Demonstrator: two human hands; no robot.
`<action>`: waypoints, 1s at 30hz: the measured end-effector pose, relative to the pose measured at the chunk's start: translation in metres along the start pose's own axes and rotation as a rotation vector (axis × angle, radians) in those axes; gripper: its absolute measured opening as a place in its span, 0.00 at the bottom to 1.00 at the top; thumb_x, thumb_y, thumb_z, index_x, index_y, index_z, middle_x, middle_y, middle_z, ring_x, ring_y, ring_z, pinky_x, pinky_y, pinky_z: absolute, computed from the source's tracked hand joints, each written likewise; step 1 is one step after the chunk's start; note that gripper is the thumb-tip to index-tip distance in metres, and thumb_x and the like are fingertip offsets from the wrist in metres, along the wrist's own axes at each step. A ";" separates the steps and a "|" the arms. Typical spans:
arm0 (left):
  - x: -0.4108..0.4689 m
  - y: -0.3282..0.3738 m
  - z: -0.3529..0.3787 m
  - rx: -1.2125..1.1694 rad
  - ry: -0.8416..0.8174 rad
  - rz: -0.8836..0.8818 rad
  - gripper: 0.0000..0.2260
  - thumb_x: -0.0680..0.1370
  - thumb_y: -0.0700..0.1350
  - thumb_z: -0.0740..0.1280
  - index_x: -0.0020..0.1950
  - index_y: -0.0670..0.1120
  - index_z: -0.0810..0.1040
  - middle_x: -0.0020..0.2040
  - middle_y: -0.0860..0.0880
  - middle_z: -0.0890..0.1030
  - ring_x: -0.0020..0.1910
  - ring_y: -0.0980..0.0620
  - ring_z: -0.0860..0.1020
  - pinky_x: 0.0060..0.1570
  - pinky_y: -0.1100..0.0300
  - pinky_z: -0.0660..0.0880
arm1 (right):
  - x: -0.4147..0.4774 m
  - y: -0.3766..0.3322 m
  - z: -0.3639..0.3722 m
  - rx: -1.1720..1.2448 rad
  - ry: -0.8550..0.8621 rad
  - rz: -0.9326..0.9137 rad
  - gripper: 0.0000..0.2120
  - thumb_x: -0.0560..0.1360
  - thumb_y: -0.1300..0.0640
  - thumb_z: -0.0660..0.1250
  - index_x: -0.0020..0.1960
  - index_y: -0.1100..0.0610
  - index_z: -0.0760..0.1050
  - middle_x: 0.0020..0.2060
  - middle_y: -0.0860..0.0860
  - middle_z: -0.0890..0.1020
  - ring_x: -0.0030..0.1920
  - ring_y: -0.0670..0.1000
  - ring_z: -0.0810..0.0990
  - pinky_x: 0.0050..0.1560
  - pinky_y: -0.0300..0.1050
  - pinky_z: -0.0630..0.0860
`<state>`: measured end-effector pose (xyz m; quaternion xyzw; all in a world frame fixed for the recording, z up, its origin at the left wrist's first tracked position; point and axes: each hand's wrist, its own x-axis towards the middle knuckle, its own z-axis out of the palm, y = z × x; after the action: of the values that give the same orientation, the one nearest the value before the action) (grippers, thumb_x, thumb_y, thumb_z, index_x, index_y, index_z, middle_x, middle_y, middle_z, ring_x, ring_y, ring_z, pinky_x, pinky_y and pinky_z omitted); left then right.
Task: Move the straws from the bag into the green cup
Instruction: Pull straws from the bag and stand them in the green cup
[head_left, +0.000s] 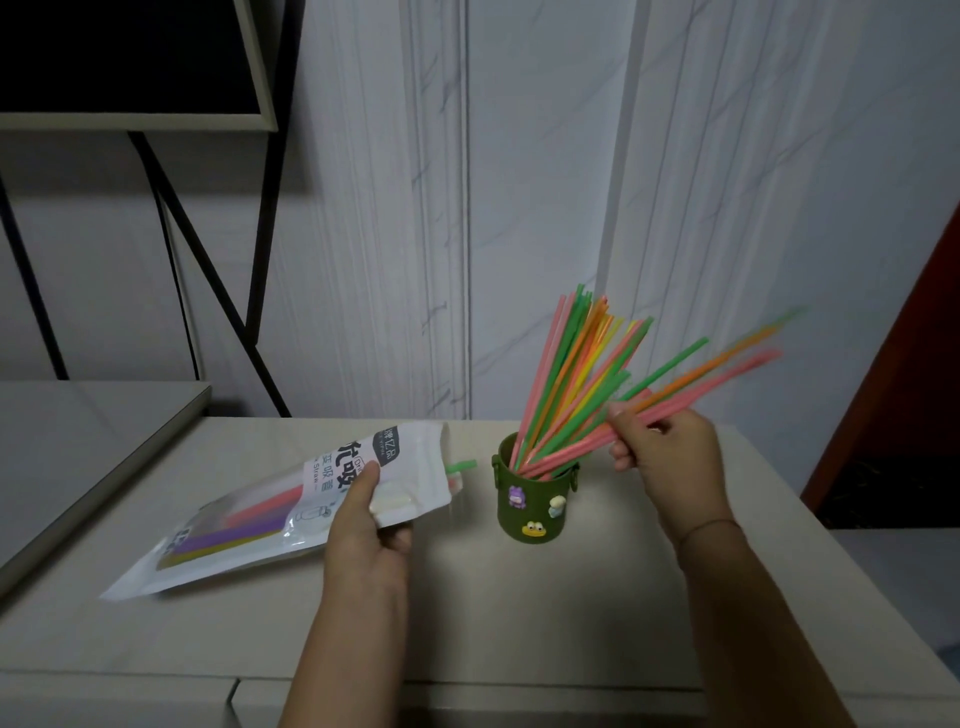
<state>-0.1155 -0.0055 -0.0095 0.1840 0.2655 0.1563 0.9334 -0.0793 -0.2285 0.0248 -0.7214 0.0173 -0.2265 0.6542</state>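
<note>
Looks like a mid-transfer step: the right hand (667, 452) is pinching a small bunch of straws (691, 384) right of centre, feeding their lower ends into the green cup (532, 501). The left hand (363, 525) is gripping the bag (249, 519) at lower left on the table (519, 613). Next I'd guess: letting go, then pulling more from the bag's mouth.

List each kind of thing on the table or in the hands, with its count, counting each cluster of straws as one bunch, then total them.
Bags: 1
Cups: 1
Straw bunches, one each in cup, right hand, bag: 3
Total: 5
</note>
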 end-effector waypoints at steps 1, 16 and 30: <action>-0.001 -0.001 0.000 0.003 0.001 -0.004 0.08 0.75 0.36 0.70 0.50 0.46 0.76 0.45 0.49 0.83 0.36 0.55 0.82 0.32 0.57 0.82 | 0.000 0.002 0.006 -0.040 -0.044 0.017 0.07 0.74 0.61 0.67 0.39 0.63 0.78 0.25 0.54 0.77 0.20 0.43 0.73 0.25 0.35 0.74; -0.002 -0.004 0.002 0.017 -0.037 -0.002 0.10 0.75 0.36 0.69 0.54 0.45 0.76 0.47 0.48 0.83 0.40 0.54 0.83 0.25 0.60 0.79 | 0.001 0.014 0.007 0.119 0.046 0.036 0.04 0.75 0.62 0.66 0.42 0.60 0.77 0.28 0.53 0.79 0.23 0.42 0.78 0.30 0.34 0.78; -0.006 -0.009 0.003 0.007 -0.042 -0.016 0.10 0.73 0.35 0.71 0.50 0.46 0.77 0.44 0.47 0.84 0.40 0.53 0.84 0.32 0.54 0.82 | -0.011 0.016 0.032 -0.143 -0.095 0.103 0.08 0.75 0.61 0.67 0.36 0.58 0.77 0.24 0.53 0.76 0.25 0.50 0.74 0.29 0.42 0.75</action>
<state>-0.1168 -0.0162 -0.0081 0.1885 0.2477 0.1442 0.9393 -0.0734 -0.1969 0.0050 -0.7744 0.0392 -0.1563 0.6118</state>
